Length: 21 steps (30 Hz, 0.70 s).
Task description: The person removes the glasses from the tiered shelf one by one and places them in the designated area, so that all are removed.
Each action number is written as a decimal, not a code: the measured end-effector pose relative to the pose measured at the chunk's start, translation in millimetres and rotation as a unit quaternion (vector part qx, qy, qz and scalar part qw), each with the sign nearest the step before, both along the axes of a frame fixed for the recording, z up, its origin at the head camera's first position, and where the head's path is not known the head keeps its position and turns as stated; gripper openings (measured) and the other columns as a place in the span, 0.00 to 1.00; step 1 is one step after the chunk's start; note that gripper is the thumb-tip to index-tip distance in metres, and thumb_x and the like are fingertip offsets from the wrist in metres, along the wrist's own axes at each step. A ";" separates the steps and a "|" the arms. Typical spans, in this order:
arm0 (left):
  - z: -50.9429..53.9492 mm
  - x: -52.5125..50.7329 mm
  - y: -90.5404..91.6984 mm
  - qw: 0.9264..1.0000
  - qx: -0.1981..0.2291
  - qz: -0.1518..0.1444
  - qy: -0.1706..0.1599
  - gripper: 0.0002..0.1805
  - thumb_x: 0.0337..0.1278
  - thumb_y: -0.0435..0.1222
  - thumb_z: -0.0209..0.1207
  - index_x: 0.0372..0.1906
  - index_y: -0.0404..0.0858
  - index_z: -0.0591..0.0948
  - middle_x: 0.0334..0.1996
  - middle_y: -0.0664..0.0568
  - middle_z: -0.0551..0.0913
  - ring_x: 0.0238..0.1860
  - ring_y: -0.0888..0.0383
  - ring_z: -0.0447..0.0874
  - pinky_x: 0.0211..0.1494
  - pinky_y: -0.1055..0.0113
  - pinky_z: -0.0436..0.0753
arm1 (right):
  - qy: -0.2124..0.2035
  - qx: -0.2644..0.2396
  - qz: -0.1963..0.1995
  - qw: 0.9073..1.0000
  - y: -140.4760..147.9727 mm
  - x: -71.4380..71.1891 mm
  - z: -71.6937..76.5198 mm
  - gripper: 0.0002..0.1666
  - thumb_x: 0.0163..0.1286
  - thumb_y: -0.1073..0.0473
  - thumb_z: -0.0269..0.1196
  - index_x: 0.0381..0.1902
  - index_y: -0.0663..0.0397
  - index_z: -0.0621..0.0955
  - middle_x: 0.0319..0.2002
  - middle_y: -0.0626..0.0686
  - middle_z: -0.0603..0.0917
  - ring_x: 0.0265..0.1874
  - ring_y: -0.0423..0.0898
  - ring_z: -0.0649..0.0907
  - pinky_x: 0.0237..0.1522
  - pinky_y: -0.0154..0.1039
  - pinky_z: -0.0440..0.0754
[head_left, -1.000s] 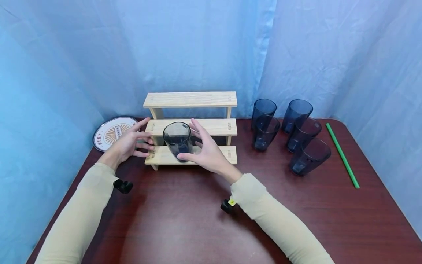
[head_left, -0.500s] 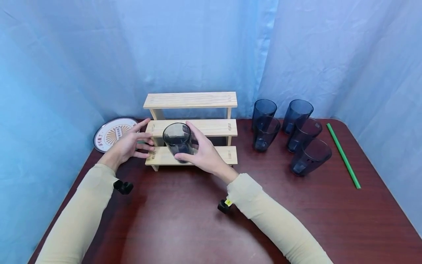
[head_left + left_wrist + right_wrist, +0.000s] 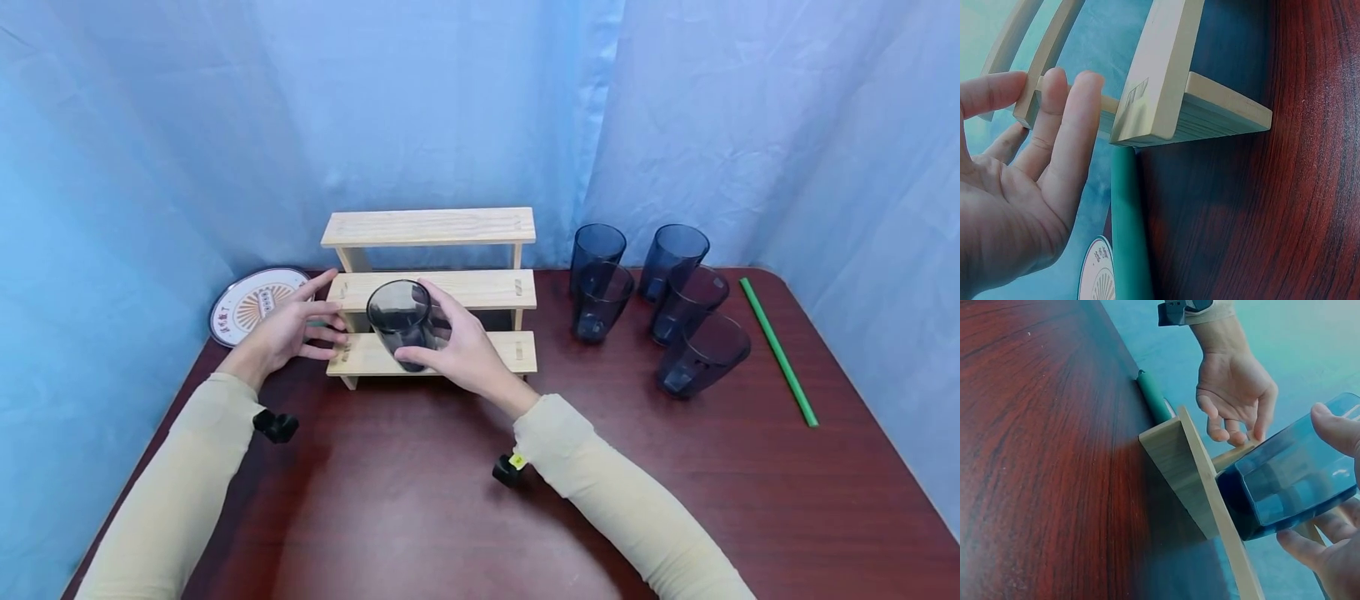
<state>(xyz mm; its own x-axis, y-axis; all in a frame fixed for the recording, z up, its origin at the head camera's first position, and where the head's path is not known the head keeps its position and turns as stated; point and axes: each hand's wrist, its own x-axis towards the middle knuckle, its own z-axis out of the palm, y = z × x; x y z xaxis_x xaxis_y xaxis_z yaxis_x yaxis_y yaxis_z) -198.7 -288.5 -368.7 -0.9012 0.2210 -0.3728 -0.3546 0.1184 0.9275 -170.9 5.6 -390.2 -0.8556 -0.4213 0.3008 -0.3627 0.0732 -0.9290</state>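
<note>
My right hand (image 3: 465, 350) grips a smoky blue glass tumbler (image 3: 400, 312), thumb in front and fingers round its far side. The tumbler stands in front of the three-tier wooden shelf (image 3: 480, 289), its base by the lowest board (image 3: 1207, 487); contact with the board is hard to make out. At the shelf's left end is my left hand (image 3: 283, 335), fingers spread and mostly straight. In the left wrist view, a fingertip of the left hand (image 3: 1016, 194) touches the end of the middle board (image 3: 1047, 62). Nothing is held in its palm.
Several matching tumblers (image 3: 701, 358) stand at the right of the dark red table (image 3: 405, 500), with a green stick (image 3: 780, 354) beside them. Left of the shelf is a round patterned plate (image 3: 236, 312). A green bar (image 3: 1127, 225) lies near it. Blue curtains surround the table.
The right hand has shifted slightly left around the tumbler, and its upper finger has come in against the glass. Tumbler and left hand stay in nearly the same place.
</note>
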 end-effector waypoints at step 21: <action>-1.0 -0.2 -1.0 1.000 0.000 0.000 -0.001 0.41 0.76 0.44 0.55 0.82 0.65 0.47 0.35 0.50 0.82 0.39 0.51 0.88 0.40 0.53 0.87 | 0.021 0.006 -0.028 0.999 23.8 7.5 5.9 0.57 0.55 0.55 0.81 0.79 0.49 0.64 0.67 0.46 0.72 0.60 0.48 0.80 0.54 0.44 0.83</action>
